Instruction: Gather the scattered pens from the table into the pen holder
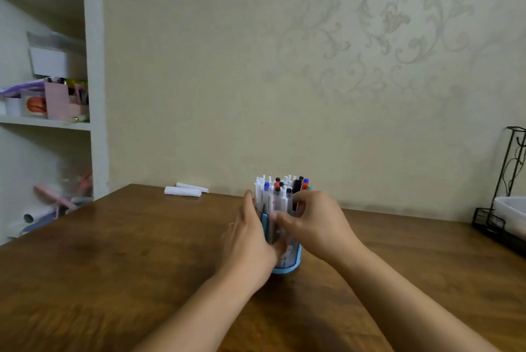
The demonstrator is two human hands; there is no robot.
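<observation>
1. A blue holder (287,262) stands upright on a brown wooden table (119,260), near the middle and toward the far edge, packed with pens (280,193) whose white, blue, red and black tops rise above both hands.

2. The left hand (250,240) lies against the holder's left side, fingers straight and pointing up along the pens, thumb reaching across the holder's front; it presses rather than wraps. A ring shows on one finger.

3. The right hand (316,223) comes in from the right at the level of the pen shafts, fingers curled in toward the bunch. Its fingertips are blurred, and whether they pinch one pen or merely touch the cluster cannot be told.

4. Both bare forearms stretch in from the near edge and meet at the holder.

5. Two white rolls (185,191) lie side by side on the table at its far edge, well left of the holder.

6. A black wire rack (503,195) with a white tray (512,209) in it sits at the table's right edge.

7. Pale shelves (57,121) with boxes and clutter stand at left; a patterned beige wall (313,67) fills the background.
</observation>
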